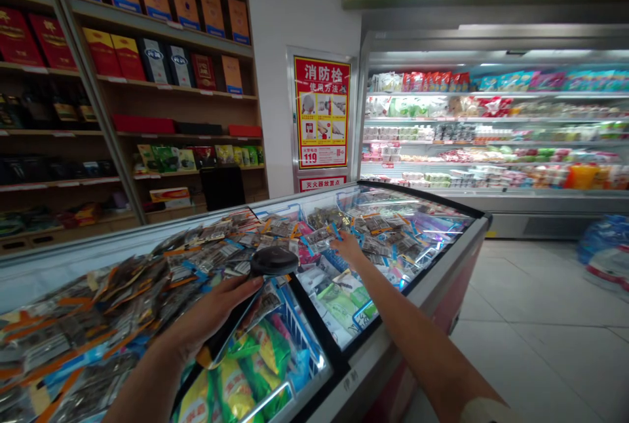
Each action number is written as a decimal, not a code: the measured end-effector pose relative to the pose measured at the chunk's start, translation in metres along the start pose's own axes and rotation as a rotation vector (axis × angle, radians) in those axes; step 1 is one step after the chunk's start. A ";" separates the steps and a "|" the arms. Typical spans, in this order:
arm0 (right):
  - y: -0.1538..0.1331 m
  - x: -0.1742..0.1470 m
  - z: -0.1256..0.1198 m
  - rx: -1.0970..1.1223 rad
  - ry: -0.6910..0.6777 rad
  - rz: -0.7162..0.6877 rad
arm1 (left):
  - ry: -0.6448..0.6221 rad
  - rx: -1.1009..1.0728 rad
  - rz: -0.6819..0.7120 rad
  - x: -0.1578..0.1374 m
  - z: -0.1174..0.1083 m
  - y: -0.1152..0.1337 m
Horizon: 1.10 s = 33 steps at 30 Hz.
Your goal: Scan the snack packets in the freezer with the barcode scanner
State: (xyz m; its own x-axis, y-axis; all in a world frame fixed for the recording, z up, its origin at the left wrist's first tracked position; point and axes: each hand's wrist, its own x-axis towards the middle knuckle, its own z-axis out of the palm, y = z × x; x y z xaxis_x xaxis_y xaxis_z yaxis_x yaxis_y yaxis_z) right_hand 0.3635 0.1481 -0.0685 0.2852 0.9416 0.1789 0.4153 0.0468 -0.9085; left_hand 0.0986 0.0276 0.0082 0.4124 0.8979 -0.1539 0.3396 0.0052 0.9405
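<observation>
My left hand (219, 308) is wrapped round the handle of a black handheld barcode scanner (274, 260), whose rounded head points up and away over the freezer. The handle's lower end has an orange-yellow part. Further forward, the fingers of my right hand (348, 249) pinch the edge of a small clear packet (317, 239) with blue ends and printed labels. More packets (196, 256) of dark food with orange or blue edges lie in a loose heap on the freezer's glass top, to the left and beyond both hands.
The chest freezer (407, 312) has sliding glass lids with black frames; green and yellow bags (240, 384) lie beneath. Shelves of boxes (177, 73) stand behind on the left. A lit refrigerated display (491, 203) is at the back right, with wrapped bottles (607, 249) on the tiled floor.
</observation>
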 end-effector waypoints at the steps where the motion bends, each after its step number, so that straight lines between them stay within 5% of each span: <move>1: -0.001 -0.002 -0.001 0.078 -0.006 0.031 | -0.003 -0.016 0.003 -0.001 0.001 0.002; 7: -0.003 -0.005 -0.006 0.416 0.002 0.194 | -0.065 -0.064 0.074 -0.002 0.005 0.003; 14: 0.001 -0.003 -0.006 0.535 0.017 0.257 | -0.109 -0.052 0.102 0.000 0.006 0.000; 24: 0.001 -0.002 -0.008 0.532 0.059 0.225 | -0.055 -0.082 0.121 0.001 0.008 -0.004; 33: 0.017 0.013 -0.044 0.322 0.367 0.101 | -0.017 -0.055 0.030 -0.003 -0.001 0.000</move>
State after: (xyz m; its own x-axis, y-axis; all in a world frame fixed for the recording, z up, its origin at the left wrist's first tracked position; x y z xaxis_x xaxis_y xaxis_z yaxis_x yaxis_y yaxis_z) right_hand 0.4127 0.1468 -0.0652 0.6196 0.7700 0.1523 0.0985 0.1162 -0.9883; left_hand 0.0964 0.0257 0.0086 0.4358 0.8906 -0.1302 0.2804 0.0031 0.9599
